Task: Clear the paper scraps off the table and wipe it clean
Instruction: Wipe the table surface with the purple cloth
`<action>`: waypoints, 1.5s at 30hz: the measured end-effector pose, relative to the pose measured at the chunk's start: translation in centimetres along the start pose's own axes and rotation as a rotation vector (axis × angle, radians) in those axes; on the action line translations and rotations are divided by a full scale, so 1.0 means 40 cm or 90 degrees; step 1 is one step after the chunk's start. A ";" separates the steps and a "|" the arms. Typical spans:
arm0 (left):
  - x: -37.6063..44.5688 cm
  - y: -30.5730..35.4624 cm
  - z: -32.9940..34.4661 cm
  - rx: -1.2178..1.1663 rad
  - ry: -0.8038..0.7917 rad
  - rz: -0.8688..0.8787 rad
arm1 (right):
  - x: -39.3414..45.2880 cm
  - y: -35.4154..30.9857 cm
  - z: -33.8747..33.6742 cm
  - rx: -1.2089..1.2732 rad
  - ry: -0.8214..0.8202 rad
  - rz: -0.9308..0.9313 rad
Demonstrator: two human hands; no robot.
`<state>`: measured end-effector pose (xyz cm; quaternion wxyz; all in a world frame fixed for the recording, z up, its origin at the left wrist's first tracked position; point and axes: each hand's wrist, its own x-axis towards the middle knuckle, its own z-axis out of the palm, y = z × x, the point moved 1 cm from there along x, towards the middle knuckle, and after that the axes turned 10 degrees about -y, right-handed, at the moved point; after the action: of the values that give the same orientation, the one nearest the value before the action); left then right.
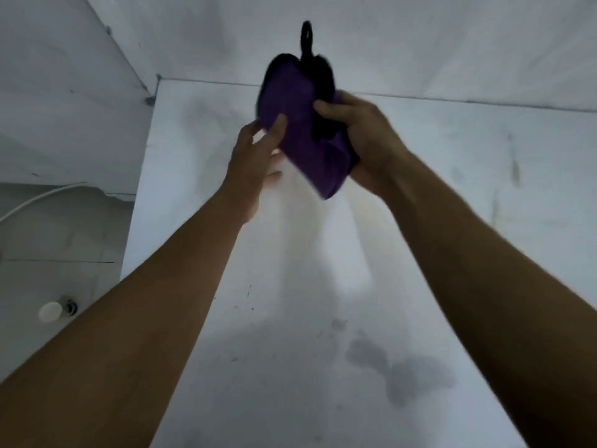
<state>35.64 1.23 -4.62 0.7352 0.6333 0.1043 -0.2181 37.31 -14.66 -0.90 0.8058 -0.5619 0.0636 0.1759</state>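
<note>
I hold a purple cloth (pixel 297 124) with a black backing and a black hanging loop (pixel 307 37) up above the far part of the white table (pixel 290 318). My right hand (pixel 361 140) grips the cloth's right side, fingers wrapped over it. At the lower left edge of the cloth, my left hand (pixel 255 156) has its thumb pressed on the fabric and its fingers spread beneath. No paper scraps show on the table. Dark smudges and a grey stain (pixel 397 373) mark the near part of the tabletop.
The table's left edge (pixel 139 195) drops to a tiled floor. A white cable (pixel 35 198) curves across the floor, and a small round white object (pixel 51 311) lies lower left. White walls rise behind the table's far edge (pixel 420 98).
</note>
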 end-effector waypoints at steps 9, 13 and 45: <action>-0.116 -0.082 -0.175 0.688 0.283 0.070 | -0.167 0.284 0.144 -0.662 0.152 0.066; -0.094 -0.230 -0.151 0.922 0.207 0.048 | -0.221 0.351 0.096 -0.852 0.223 -0.079; 0.058 -0.254 0.337 0.859 0.201 0.143 | -0.322 0.337 -0.265 -0.773 0.439 -0.067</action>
<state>31.42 -13.41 -12.26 0.1759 0.9823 -0.0141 -0.0634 21.56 -23.10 -12.75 0.2904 -0.9388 0.1790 -0.0474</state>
